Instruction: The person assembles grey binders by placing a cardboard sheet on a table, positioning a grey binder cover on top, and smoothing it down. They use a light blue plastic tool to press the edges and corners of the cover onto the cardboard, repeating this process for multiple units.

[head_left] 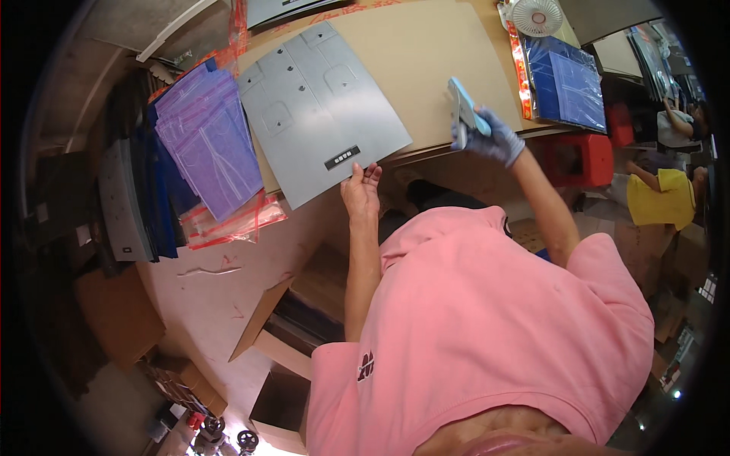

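A flat grey panel [323,114] lies on the brown board, tilted, its near corner over the table edge. It has a black strip near its lower edge, several small dark studs and faint rounded outlines. My bare left hand [360,191] pinches the panel's near edge beside the black strip. My right hand [490,138], in a grey-blue glove, is closed round light blue pliers [470,110] held up over the board's right part. The pliers have a grey metal section and stand apart from the panel.
A stack of purple wrapped sheets [205,140] lies left of the panel. At the right are a plastic-wrapped blue pack [566,83], a small white fan [537,17] and a red stool [584,161]. Open cartons [281,399] stand below left. A person in yellow [661,199] is at the far right.
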`<state>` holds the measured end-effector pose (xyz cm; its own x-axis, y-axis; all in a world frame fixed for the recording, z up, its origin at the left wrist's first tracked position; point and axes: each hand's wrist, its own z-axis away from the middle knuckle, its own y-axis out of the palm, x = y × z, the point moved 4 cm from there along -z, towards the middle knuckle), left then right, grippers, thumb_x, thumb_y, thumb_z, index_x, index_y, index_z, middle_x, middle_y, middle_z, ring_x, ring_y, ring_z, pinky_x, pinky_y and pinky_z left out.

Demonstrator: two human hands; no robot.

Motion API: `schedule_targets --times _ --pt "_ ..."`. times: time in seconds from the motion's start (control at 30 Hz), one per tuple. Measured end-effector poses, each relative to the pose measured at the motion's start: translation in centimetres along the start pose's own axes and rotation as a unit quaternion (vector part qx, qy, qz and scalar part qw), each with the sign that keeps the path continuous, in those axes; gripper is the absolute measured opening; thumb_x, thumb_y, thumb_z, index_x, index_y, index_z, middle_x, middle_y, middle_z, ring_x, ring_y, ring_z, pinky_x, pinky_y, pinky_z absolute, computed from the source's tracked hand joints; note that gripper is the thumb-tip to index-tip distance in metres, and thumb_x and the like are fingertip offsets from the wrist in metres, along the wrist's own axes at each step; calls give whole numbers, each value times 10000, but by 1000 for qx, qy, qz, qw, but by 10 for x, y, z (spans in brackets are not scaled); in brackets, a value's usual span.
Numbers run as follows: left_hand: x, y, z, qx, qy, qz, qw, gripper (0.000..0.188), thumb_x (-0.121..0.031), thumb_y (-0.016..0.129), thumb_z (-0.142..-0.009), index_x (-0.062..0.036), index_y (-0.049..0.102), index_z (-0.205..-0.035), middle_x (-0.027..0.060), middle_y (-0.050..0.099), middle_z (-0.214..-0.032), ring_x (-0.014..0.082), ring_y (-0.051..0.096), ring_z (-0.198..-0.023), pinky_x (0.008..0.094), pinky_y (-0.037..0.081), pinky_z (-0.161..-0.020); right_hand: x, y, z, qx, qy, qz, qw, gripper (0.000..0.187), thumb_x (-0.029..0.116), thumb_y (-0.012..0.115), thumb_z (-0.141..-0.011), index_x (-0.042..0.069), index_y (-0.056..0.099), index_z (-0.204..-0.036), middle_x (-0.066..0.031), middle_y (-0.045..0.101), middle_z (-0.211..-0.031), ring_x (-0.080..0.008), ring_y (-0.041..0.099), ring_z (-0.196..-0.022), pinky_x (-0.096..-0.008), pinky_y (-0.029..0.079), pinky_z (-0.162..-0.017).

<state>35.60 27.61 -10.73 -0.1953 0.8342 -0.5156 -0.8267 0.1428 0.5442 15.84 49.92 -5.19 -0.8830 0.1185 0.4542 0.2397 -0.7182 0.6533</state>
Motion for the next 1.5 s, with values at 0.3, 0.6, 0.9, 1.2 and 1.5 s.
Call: schedule_targets --times 0.3,0.6,0.9,1.2,1.5 --pt "1 29 2 32 7 -3 999 217 -23 430 -947 81 436 -1138 184 504 -1052 297 587 -909 436 550 -830 -101 66 29 119 150 -77 978 627 246 618 -783 2 341 -1289 -174 538 -1118 -325 581 -1026 -608 481 -844" --pt "1 34 6 32 -16 -59 998 256 -96 416 -968 74 426 -1159 207 492 -1072 313 578 -929 448 539 -808 -110 62 8 -91 22 495 864 482 397 591 -833 36 497 -1138 -100 611 -912 -178 601 -724 -326 505 -619" --pt "7 33 6 16 -7 -88 996 261 -141 438 -972 87 455 -1098 202 575 -979 271 603 -837 387 543 -699 -113 67 -27 -131 -10 553 823 471 408 589 -824 34 525 -1103 -145 619 -881 -226 625 -761 -360 501 -683" --pt "5 22 3 49 24 -1 999 238 -179 454 -974 33 483 -1080 160 575 -977 263 593 -819 386 526 -677 -89 79 -20 -192 -5 523 831 360 341 604 -822 26 554 -988 -94 584 -668 -195 597 -565 -346 507 -521" --pt "-28 -17 -13 -48 60 -26 997 256 -91 546 -907 -34 463 -1142 113 560 -967 260 588 -807 383 515 -664 -105 52 -23 -61 48 481 873 384 353 655 -814 63 521 -1026 -43 584 -737 -126 531 -545 -259 464 -496"
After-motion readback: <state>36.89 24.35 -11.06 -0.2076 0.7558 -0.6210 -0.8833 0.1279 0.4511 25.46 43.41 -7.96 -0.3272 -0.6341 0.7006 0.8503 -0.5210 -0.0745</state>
